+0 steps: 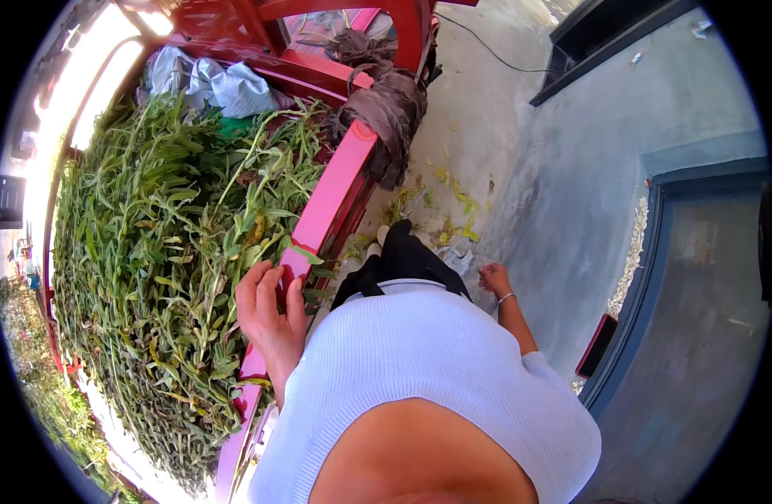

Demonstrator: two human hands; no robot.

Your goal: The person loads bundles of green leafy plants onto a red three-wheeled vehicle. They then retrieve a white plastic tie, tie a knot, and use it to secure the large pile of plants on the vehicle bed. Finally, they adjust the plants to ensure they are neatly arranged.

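Left hand at pink rail, digits apart. Leafy stalks left of rail. Right hand right of rail; cannot tell grip.

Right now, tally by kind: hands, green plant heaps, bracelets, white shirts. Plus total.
Left hand and right hand: 2
Green plant heap: 1
Bracelet: 1
White shirt: 1
Total: 5

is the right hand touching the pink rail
Apart: the head view shows a wide gap, with black trousers between the right hand and the pink rail.
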